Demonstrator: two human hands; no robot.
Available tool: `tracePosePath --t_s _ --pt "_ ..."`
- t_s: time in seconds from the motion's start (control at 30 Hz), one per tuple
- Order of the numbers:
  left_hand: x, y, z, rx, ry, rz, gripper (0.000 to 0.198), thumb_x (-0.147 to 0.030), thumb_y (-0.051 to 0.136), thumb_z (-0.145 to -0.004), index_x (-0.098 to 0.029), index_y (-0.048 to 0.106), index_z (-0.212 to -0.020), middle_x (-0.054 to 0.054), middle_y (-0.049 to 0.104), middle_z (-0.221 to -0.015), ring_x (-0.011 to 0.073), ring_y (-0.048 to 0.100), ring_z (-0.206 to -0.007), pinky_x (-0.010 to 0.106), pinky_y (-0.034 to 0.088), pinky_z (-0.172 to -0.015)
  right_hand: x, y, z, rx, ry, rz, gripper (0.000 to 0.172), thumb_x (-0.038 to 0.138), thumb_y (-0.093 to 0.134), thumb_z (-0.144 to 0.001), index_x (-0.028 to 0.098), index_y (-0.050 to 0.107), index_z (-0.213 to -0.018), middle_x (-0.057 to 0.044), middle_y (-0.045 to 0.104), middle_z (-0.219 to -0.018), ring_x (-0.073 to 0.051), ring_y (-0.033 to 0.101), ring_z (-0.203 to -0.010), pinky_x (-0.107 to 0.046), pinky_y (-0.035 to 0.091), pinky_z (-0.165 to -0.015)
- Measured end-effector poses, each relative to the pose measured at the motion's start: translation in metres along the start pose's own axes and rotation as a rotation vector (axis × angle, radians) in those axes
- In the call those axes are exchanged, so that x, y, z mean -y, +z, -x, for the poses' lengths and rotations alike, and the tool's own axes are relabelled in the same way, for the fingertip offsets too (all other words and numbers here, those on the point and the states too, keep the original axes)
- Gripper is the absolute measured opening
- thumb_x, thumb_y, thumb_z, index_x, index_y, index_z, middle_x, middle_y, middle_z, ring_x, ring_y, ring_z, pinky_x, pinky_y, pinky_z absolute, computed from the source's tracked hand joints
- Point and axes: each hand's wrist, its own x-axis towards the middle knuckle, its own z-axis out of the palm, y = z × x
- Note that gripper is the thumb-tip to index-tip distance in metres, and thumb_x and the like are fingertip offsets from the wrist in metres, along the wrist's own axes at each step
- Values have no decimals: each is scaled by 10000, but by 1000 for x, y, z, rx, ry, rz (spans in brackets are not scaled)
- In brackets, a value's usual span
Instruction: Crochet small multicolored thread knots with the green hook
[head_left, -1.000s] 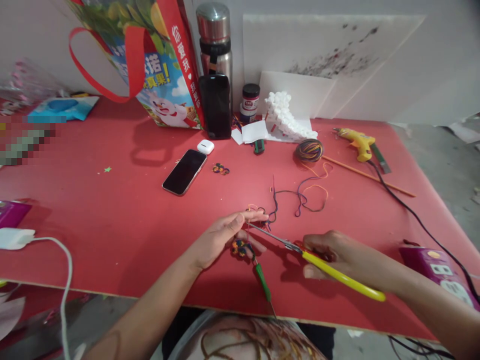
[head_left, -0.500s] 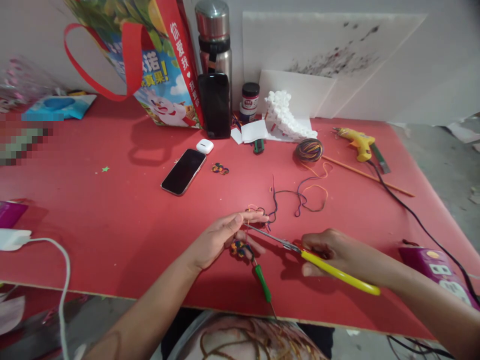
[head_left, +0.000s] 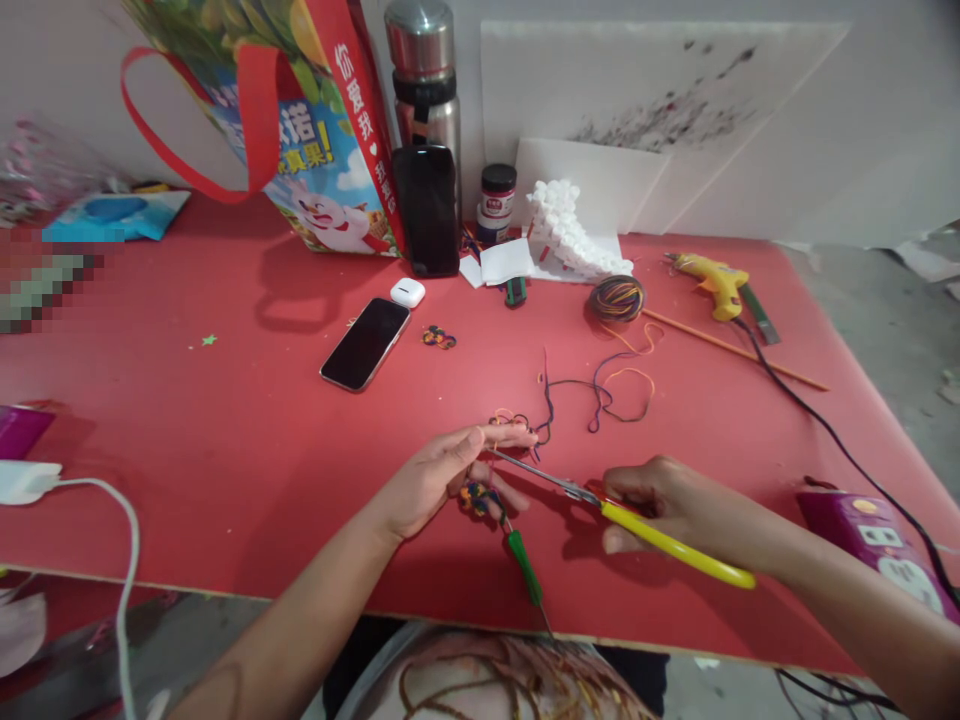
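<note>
My left hand (head_left: 439,475) is held edge-on above the table, thumb pressed against the extended index finger, with thin multicoloured thread (head_left: 517,422) around the fingers. Beneath it hangs a small knotted multicoloured piece (head_left: 474,497), gripped by the lower fingers. A green-handled crochet hook (head_left: 523,567) slants down from that piece past the table's front edge. In my right hand (head_left: 667,500) is a yellow-handled tool (head_left: 679,545) with slim metal jaws, scissors or pliers; I cannot tell which. Its tip touches or nearly touches the left thumb and thread.
Loose thread leads to a thread ball (head_left: 617,298) beside an orange stick (head_left: 735,348). A phone (head_left: 365,345), a white earbud case (head_left: 407,292) and a small knotted piece (head_left: 439,337) lie farther back. Rightward are a yellow glue gun (head_left: 712,283) and a purple power strip (head_left: 877,545).
The view has shifted very slightly. A strand that ran down from the left fingers past the tool's tip no longer shows clearly. Both hands keep their places.
</note>
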Motion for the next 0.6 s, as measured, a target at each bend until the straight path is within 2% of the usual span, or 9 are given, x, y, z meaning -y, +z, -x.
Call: tracePosePath --t_s 0.2,0.3,0.43,0.5,0.57,0.6 --pt "1 -1 0 -21 -13 -11 579 -670 607 -995 -238 792 -1333 208 648 -1544 257 826 -843 299 603 -648 -4 2 -2 -32 23 22 700 879 729 -725 206 547 -658 70 327 -630 -112 280 -603 -280 197 -543" --pt "0 0 0 -25 -20 -5 583 -670 602 -997 -229 799 -1322 206 717 -1448 248 819 -819 294 594 -642 -3 3 -1 -44 31 39 702 881 718 -730 213 521 -645 68 326 -623 -113 282 -600 -276 207 -540" --pt "2 -2 0 -37 -15 5 552 -629 582 -1025 -226 785 -1343 202 780 -1326 249 822 -808 276 573 -623 -3 3 11 -99 0 254 648 827 680 -805 225 499 -647 68 333 -581 -118 286 -560 -285 231 -547" --pt "4 -4 0 -45 -7 2 554 -630 575 -1027 -229 780 -1351 208 746 -1402 253 829 -828 264 565 -614 -11 1 23 -210 -10 454 547 735 665 -870 230 559 -690 41 443 -557 -139 374 -520 -307 260 -563" --pt "5 -6 0 -50 -11 -1 584 -652 566 -1020 -222 777 -1354 220 724 -1437 250 831 -820 255 558 -605 -28 -2 35 -310 16 609 385 592 663 -922 226 666 -803 -55 667 -667 -215 585 -569 -331 328 -581" --pt "5 -7 0 -51 -18 -2 600 -665 566 -1014 -216 777 -1352 226 729 -1428 246 830 -805 252 554 -598 -39 -4 40 -374 28 658 308 523 654 -936 229 695 -852 -89 728 -733 -248 660 -609 -337 359 -579"
